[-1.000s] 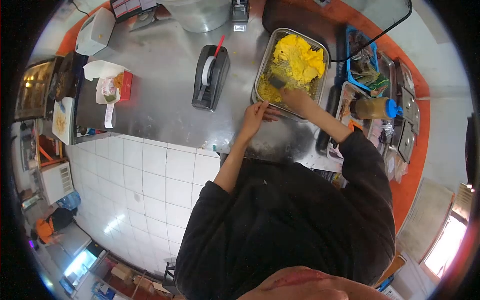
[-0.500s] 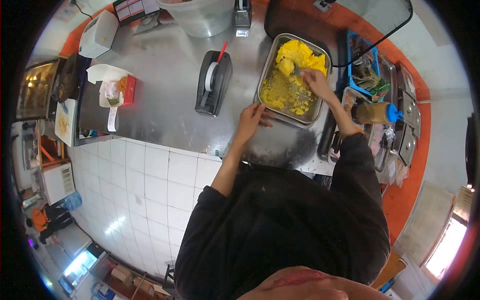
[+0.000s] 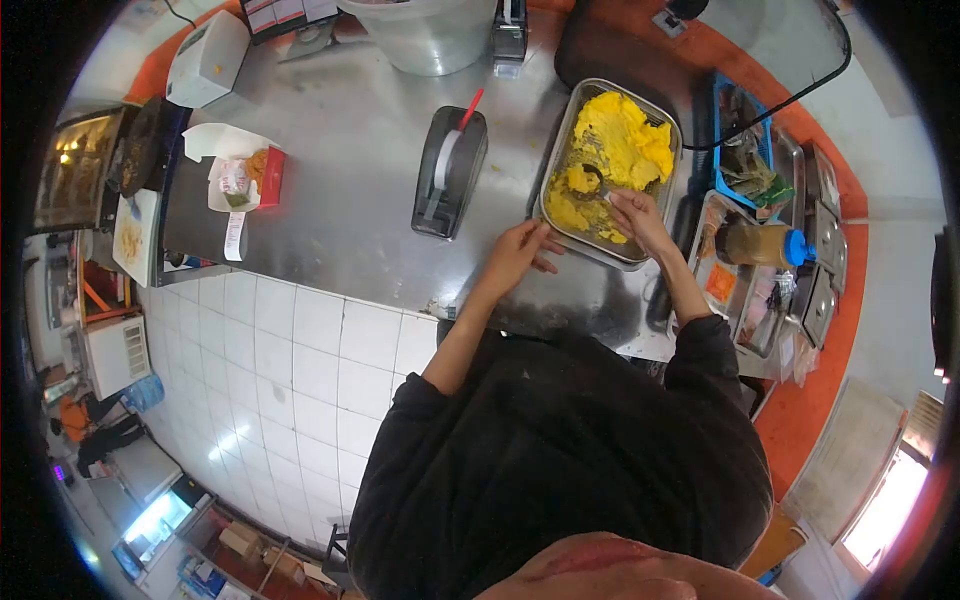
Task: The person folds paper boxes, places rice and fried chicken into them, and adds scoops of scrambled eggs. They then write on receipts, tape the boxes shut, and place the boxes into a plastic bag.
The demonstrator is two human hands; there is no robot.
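Yellow food (image 3: 622, 135) is heaped toward the far end of a metal tray (image 3: 551, 172), with looser bits at the near end. My right hand (image 3: 636, 217) is closed on the handle of a spoon (image 3: 597, 182), whose dark head is in the loose food at the tray's middle left. At the tray's near left corner, my left hand (image 3: 525, 250) touches the rim with its fingertips, its fingers apart. A tape dispenser (image 3: 450, 172) stands left of the tray.
A red and white food box (image 3: 268, 178) is at the left. Behind are a large tub (image 3: 430, 38) and a printer-like white box (image 3: 208, 60). On the right are a blue basket (image 3: 768, 150) and a blue-capped bottle (image 3: 755, 246). Far lower left, another person (image 3: 100, 425) is partly visible.
My right hand and the spoon have come nearer the tray's near end, and more yellow food lies heaped at the far end. The view has shifted slightly.
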